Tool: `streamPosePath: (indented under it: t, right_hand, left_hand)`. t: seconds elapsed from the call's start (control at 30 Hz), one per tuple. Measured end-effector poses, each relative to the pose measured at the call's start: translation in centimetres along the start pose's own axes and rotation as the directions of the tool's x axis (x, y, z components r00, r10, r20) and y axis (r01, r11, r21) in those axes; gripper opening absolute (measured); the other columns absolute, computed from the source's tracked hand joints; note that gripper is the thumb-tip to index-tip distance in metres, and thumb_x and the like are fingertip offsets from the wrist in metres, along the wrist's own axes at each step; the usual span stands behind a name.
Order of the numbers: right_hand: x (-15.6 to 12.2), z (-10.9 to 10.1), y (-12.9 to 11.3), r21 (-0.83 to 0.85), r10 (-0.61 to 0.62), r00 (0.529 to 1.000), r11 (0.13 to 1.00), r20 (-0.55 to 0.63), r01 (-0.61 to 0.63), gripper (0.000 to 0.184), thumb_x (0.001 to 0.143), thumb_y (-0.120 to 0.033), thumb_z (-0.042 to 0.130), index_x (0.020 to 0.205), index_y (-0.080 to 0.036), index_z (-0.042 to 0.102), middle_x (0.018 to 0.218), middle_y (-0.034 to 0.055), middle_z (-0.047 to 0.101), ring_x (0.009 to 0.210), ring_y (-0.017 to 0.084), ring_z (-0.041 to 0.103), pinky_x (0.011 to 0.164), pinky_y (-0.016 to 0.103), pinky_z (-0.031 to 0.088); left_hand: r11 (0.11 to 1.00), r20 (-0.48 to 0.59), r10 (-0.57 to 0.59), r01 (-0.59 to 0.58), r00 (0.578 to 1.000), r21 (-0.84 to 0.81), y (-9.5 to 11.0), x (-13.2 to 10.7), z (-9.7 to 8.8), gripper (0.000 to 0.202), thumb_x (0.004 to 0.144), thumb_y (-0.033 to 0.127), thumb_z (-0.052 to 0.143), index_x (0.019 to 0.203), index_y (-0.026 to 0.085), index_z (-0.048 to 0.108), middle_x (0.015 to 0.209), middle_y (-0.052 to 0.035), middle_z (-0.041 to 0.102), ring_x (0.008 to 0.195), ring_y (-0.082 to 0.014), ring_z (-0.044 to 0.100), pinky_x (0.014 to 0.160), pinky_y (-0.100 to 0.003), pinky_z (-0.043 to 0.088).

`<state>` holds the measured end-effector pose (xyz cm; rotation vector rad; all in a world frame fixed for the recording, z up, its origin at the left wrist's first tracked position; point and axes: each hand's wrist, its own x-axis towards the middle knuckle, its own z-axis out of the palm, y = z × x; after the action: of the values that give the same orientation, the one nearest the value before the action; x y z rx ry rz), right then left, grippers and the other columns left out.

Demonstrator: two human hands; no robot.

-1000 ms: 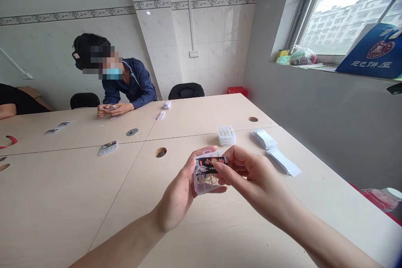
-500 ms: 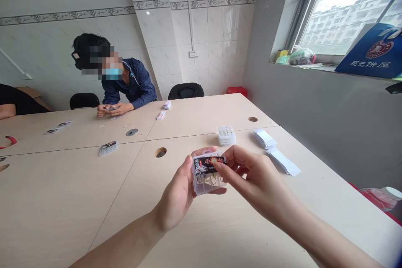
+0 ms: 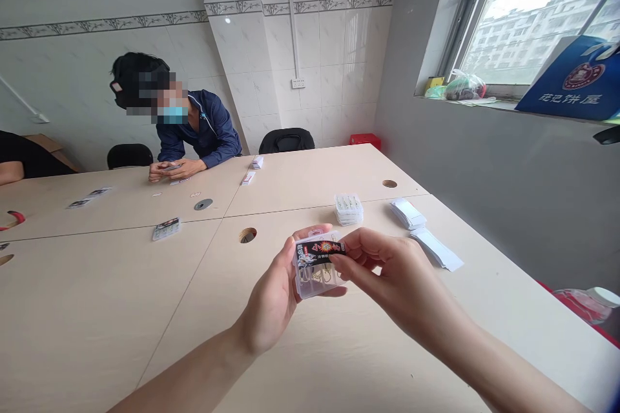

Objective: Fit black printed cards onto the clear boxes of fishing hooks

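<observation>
Hooks point(image 3: 317, 275) show through the clear box point(image 3: 312, 290) at the frame's centre, which the left hand point(image 3: 271, 290) grasps from the left and behind. The right hand point(image 3: 390, 268) pinches the right end of the black label point(image 3: 314, 253) lying across the box's upper part. Above centre, a stack of boxes point(image 3: 349, 210) stands on the surface point(image 3: 271, 368); white slips point(image 3: 438, 250) lie right of centre. Upper left, a person point(image 3: 220, 126) leans over the surface.

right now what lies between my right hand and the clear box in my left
A black printed label shows there in the head view: the right hand holds its right end, and it overlaps the upper front of the clear box.
</observation>
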<state>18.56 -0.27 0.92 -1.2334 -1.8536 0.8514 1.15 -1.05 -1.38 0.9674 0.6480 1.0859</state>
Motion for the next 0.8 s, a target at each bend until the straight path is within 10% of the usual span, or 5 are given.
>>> streamPosePath:
  t: [0.8]
  right_hand:
    - [-0.34, -0.36, -0.64, 0.085, -0.066, 0.998, 0.994, 0.004, 0.065, 0.015, 0.092, -0.024, 0.053, 0.084, -0.023, 0.065, 0.074, -0.0018, 0.070, 0.066, 0.014, 0.061, 0.054, 0.023, 0.045]
  left_hand:
    - [0.995, 0.113, 0.043, -0.032, 0.993, -0.096, -0.24, 0.25, -0.90, 0.050, 0.099, 0.046, 0.027, 0.133, 0.024, 0.055, 0.126, -0.0094, 0.066, 0.106, -0.0271, 0.064, 0.086, -0.047, 0.056]
